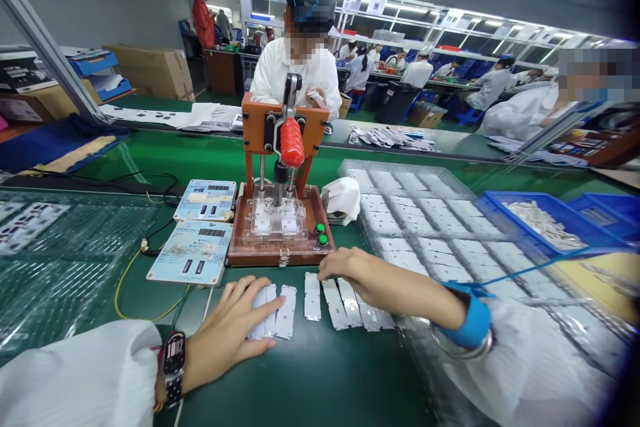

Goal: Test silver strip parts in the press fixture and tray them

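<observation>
Several narrow white boards lie in two groups on the green table. My left hand [233, 323], with a watch on its wrist, rests fingers apart over the left group, beside a white board [286, 311]. Bent downward, the fingers of my right hand [350, 273] are at the top of the right group, near a single board [313, 296] and a slanted one [334, 304]; whether they pinch a board is hidden. Behind both hands stands an orange press fixture [283, 253] with a red handle [291, 143], and white boards sit under its clear plate.
Two light-blue counter boxes [193, 252] with wires stand left of the fixture. Clear trays of white boards [435, 213] fill the right side, beside a blue bin [530, 197]. Across the bench sits a person [267, 73] in white.
</observation>
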Tool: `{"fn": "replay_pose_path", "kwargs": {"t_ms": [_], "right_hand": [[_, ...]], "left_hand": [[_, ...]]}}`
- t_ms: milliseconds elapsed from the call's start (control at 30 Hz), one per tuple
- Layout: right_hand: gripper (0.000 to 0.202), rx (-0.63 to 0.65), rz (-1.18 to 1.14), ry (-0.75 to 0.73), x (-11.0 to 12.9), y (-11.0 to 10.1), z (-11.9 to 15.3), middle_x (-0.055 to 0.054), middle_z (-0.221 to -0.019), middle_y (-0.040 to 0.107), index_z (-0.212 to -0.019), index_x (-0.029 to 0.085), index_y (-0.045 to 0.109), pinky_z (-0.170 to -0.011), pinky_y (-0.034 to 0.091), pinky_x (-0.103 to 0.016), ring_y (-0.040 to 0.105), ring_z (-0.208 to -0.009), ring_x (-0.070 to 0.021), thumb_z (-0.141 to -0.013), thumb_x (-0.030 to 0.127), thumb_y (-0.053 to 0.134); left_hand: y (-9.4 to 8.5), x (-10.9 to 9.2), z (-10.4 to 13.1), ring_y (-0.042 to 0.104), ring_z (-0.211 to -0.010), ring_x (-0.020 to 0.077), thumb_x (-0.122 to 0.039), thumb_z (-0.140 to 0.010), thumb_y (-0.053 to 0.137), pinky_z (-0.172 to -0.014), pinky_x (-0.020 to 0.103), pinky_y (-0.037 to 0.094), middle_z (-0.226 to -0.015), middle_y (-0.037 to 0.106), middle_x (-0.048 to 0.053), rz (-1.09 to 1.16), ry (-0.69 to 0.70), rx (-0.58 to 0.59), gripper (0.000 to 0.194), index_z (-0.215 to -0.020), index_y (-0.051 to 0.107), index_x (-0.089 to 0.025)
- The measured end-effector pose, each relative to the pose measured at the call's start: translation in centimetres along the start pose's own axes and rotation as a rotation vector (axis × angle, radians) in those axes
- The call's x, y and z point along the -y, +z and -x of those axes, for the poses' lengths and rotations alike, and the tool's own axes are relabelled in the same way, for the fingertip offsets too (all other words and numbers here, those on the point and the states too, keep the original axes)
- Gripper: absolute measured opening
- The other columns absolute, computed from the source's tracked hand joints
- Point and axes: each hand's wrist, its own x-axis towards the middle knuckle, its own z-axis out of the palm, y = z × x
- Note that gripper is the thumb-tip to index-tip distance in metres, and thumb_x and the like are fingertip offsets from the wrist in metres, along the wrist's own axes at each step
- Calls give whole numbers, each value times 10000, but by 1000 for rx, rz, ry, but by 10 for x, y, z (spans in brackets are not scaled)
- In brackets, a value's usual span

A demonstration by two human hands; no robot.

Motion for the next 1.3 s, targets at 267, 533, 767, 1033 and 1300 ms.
{"fn": "replay_pose_path", "kwargs": {"t_ms": [267,533,767,1033,1300], "right_hand": [[441,161,43,17,15,10,-12,-95,-1365,529,-1142,194,652,-1063,425,-470,471,-1291,-263,-791,-8,475],[460,278,-63,25,16,5,-12,-23,-1265,606,-1135,249,649,-1024,459,-425,525,-1210,-229,-785,-14,509],[260,-226,-56,-113,40,-47,-27,-24,-1033,689,-1093,225,635,-814,543,-272,651,-949,-146,-901,133,486],[275,-1049,337,-449,80,-85,-74,-111,-1220,561,-1193,202,550,-981,469,-419,526,-1181,-238,-922,226,512],[267,-1049,431,-543,54,-77,-110,-134,-1199,566,-1143,179,532,-994,423,-507,485,-1163,-266,-963,345,423]], "left_hand": [[4,-10,-17,443,-1186,381,-372,-841,688,-930,554,440,-1337,498,153,-72,9,-5,540,-1346,538,-252],[3,-15,-21,432,-1209,383,-393,-798,737,-952,570,423,-1339,487,172,-4,30,36,609,-1338,522,-211],[-2,-20,-27,402,-1265,387,-468,-710,801,-1018,603,360,-1384,469,167,132,-41,106,788,-1363,469,-178],[-10,-22,-25,324,-1340,372,-419,-796,739,-1082,589,290,-1462,407,157,130,-76,171,712,-1391,435,-175],[-27,-7,-14,360,-1342,351,-452,-847,677,-1076,551,322,-1500,370,173,60,25,215,690,-1411,410,-158]]}}
